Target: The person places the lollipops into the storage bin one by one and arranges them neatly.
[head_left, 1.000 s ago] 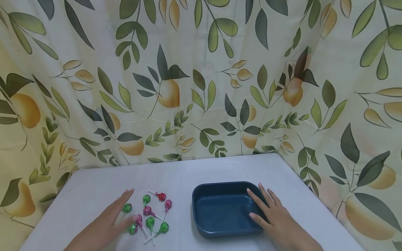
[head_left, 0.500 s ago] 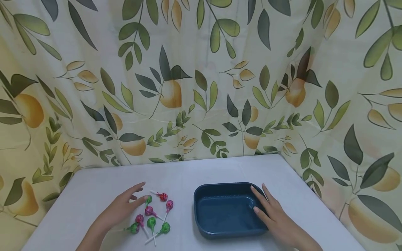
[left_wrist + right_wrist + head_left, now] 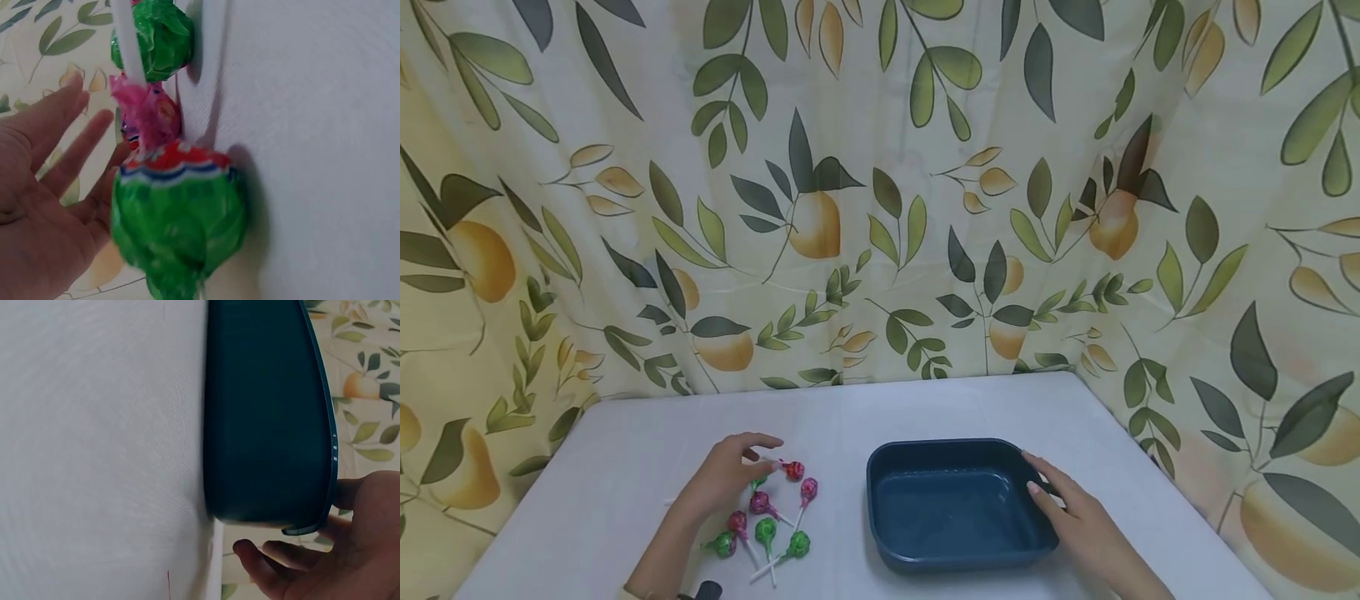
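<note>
Red lollipop, head view: it (image 3: 794, 472) lies on the worktop (image 3: 955, 408) just right of my left fingertips, long axis nearly crosswise — wrapped end to the right, stick running back toward my thumb and forefinger.
Nearer side, head view: my left hand (image 3: 724, 477); my right hand (image 3: 1078, 510) is well apart, over at the blue dish (image 3: 962, 560), which sits right of all the lollipops, its long axis running left to right.
Left fingers, head view: thumb and forefinger parted around the stick end (whether they touch it, I cannot tell).
Right fingers, head view: grasping the dish by its right rim, thumb and forefinger over the edge.
Left palm, left wrist view: released, fingers spread beside a row of lollipops — a green lollipop (image 3: 181, 215) large in front, a pink lollipop (image 3: 150, 115) beyond it.
Dish rim, right wrist view: my thumb meets it, while other fingers bend loosely outside, below the lip.
</note>
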`<state>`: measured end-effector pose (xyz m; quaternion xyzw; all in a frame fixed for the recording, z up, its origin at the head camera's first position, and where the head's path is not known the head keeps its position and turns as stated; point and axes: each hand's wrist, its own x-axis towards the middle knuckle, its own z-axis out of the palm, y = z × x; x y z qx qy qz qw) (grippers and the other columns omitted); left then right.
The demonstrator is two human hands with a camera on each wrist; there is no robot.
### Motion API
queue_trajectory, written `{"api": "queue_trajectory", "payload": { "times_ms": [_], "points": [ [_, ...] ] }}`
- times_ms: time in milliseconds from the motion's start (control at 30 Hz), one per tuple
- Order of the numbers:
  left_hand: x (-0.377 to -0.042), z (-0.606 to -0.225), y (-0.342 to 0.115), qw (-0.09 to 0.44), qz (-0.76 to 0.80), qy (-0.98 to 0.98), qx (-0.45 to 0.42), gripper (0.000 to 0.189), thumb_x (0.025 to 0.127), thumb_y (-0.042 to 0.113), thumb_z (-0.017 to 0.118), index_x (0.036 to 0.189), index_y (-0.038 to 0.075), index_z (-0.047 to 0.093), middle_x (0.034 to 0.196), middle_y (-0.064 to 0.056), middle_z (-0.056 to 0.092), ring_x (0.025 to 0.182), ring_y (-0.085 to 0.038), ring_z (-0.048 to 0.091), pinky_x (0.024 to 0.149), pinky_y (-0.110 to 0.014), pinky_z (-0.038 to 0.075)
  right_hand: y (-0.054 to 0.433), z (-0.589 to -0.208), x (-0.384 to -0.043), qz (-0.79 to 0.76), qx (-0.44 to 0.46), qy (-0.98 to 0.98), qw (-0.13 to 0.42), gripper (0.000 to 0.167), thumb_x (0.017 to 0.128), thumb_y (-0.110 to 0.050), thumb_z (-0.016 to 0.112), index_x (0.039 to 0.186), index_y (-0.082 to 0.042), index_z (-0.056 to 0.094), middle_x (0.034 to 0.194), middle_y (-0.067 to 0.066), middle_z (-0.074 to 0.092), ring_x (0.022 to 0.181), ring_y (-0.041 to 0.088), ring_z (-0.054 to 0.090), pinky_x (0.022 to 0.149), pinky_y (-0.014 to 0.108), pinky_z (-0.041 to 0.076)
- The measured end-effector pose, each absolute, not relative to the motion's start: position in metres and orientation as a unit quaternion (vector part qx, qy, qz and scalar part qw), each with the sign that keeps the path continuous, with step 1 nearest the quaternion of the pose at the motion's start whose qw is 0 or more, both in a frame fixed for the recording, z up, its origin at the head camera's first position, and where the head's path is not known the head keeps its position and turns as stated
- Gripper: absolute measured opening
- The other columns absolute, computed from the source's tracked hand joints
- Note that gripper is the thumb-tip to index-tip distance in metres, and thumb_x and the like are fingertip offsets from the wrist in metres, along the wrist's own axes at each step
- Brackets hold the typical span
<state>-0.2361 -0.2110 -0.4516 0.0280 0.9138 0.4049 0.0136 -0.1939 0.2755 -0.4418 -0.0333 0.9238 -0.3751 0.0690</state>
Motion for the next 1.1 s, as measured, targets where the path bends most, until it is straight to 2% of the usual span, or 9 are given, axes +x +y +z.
{"api": "queue_trajectory", "payload": {
  "times_ms": [167, 367, 600, 900, 1100],
  "points": [
    [-0.248, -0.46, -0.201, 0.034, 0.41, 0.91, 0.046, 0.03, 0.091, 0.008, 0.08, 0.117, 0.023, 0.079, 0.114, -0.001, 0.066, 0.104, -0.023, 0.057, 0.079, -0.041, 0.052, 0.279, -0.445, -0.195, -0.384, -0.032, 0.92, 0.077, 0.059, 0.111, -0.046, 0.042, 0.161, -0.015, 0.037, 0.163, 0.024, 0.03, 0.146, 0.052, 0.029, 0.108, 0.068, 0.032],
    [-0.255, -0.462, -0.191, 0.04, 0.421, 0.904, 0.055, 0.027, 0.091, 0.002, 0.078, 0.112, 0.02, 0.081, 0.094, -0.003, 0.059, 0.085, -0.023, 0.048, 0.066, -0.036, 0.041, 0.283, -0.448, -0.195, -0.408, -0.034, 0.908, 0.089, 0.049, 0.113, -0.031, 0.041, 0.159, -0.014, 0.041, 0.164, 0.025, 0.028, 0.149, 0.051, 0.021, 0.111, 0.068, 0.027],
    [-0.255, -0.464, -0.191, 0.035, 0.402, 0.911, 0.083, 0.029, 0.086, -0.003, 0.079, 0.103, 0.02, 0.083, 0.09, 0.0, 0.059, 0.081, -0.022, 0.047, 0.065, -0.036, 0.041, 0.283, -0.451, -0.194, -0.456, -0.032, 0.883, 0.108, 0.046, 0.112, -0.013, 0.037, 0.157, -0.014, 0.044, 0.165, 0.023, 0.028, 0.15, 0.049, 0.017, 0.114, 0.067, 0.023],
    [-0.256, -0.467, -0.198, 0.026, 0.38, 0.917, 0.119, 0.025, 0.085, -0.002, 0.08, 0.098, 0.019, 0.083, 0.094, 0.007, 0.067, 0.083, -0.02, 0.049, 0.073, -0.038, 0.042, 0.282, -0.452, -0.193, -0.465, -0.031, 0.877, 0.115, 0.044, 0.112, -0.012, 0.038, 0.155, -0.011, 0.047, 0.163, 0.024, 0.031, 0.15, 0.05, 0.018, 0.113, 0.067, 0.024],
    [-0.256, -0.469, -0.197, 0.05, 0.39, 0.915, 0.088, 0.027, 0.085, 0.001, 0.082, 0.102, 0.021, 0.083, 0.092, 0.005, 0.064, 0.084, -0.021, 0.05, 0.071, -0.038, 0.043, 0.284, -0.452, -0.195, -0.47, -0.028, 0.874, 0.121, 0.042, 0.113, -0.016, 0.039, 0.152, -0.01, 0.05, 0.162, 0.024, 0.033, 0.149, 0.05, 0.02, 0.113, 0.066, 0.025]
  ]
}}
